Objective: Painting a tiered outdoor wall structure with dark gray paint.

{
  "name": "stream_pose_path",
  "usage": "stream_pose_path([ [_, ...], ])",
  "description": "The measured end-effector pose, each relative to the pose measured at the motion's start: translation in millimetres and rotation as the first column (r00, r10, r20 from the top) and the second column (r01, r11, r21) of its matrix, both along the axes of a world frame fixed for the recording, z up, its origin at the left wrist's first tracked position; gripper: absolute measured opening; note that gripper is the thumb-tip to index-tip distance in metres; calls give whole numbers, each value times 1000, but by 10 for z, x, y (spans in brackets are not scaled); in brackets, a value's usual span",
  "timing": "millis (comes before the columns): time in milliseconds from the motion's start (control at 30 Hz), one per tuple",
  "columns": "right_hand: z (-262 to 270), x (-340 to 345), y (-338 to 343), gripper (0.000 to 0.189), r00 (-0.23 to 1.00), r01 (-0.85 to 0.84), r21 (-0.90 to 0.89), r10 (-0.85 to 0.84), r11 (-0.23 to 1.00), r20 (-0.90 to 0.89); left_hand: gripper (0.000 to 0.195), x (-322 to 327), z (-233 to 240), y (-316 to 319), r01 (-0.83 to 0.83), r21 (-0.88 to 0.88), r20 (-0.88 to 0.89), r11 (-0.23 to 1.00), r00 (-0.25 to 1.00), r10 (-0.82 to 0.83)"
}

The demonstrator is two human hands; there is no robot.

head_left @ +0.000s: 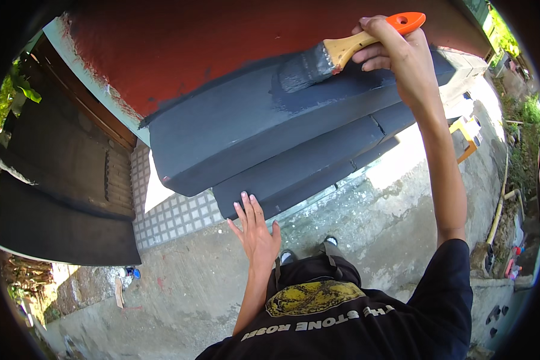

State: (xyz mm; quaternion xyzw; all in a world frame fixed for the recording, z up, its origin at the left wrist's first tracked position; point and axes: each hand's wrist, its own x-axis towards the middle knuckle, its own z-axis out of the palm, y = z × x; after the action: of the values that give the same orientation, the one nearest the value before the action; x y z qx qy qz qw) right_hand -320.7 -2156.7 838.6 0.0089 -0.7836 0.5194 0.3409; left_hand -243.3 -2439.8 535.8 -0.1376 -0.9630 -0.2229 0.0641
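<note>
My right hand (396, 49) grips the wooden handle of a wide paintbrush (346, 47) with an orange end. Dark grey paint coats its bristles, which touch the upper face of a grey-painted ledge (225, 121). Around the bristles the paint looks darker and wet. Above the ledge is a red-painted surface (171, 54), with grey paint along its edge. My left hand (256, 229) holds nothing; its fingers are spread, the tips over the lower dark grey step (252, 189) below the ledge.
Under my feet lies a stained concrete floor (198, 279), with grey checkered tiles (175, 220) at the left. A dark panel (67, 216) stands far left. A yellow object (468, 135) sits beyond my right arm. Pipes (499, 216) run along the right, and a blue-lidded container (132, 272) stands lower left.
</note>
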Motion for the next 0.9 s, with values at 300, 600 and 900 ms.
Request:
stream_pose_path([
  [300, 168, 168, 1062, 36, 964, 265, 112, -266, 958, -7, 92, 2, 26, -3, 5, 13, -2, 1000, 1000, -4],
  [600, 449, 305, 1057, 36, 993, 82, 182, -95, 980, 66, 93, 11, -8, -30, 25, 4, 2, 1000, 1000, -25],
  [900, 215, 244, 296, 30, 964, 259, 229, -238, 938, -115, 93, 3, -9, -51, 26, 28, 0, 999, 1000, -26],
])
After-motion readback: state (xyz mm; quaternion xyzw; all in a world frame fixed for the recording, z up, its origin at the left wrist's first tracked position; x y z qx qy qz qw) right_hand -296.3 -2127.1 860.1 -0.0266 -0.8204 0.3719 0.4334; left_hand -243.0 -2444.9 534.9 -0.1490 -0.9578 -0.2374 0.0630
